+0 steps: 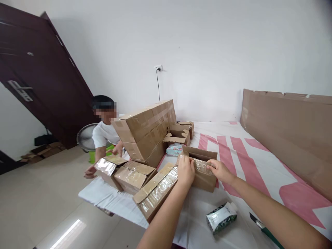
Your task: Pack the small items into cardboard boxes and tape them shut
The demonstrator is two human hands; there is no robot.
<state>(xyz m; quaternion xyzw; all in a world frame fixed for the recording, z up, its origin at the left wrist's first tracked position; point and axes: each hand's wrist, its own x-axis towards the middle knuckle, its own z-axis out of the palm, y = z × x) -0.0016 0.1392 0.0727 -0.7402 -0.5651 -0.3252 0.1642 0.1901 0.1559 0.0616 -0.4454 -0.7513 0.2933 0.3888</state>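
An open cardboard box (203, 182) stands on the cloth-covered table in front of me, its rear flap raised. My left hand (187, 168) is closed on its left upper edge, by the clear-taped front flap. Pinching the right end of that flap, my right hand (220, 170) has its thumb and fingers together. A longer taped box (158, 188) lies just left of my left hand. Below my hands rests a green and white drink carton (221, 218). A green-handled tool (269, 235), possibly a cutter, is partly hidden by my right forearm.
Stacked cardboard boxes (147, 133) rise at the back left. Smaller open boxes (177, 135) and a plastic packet (174, 149) sit beside them. Another person (103, 135) is at the table's left side, near two taped boxes (132, 176). A cardboard panel (287, 128) stands at right.
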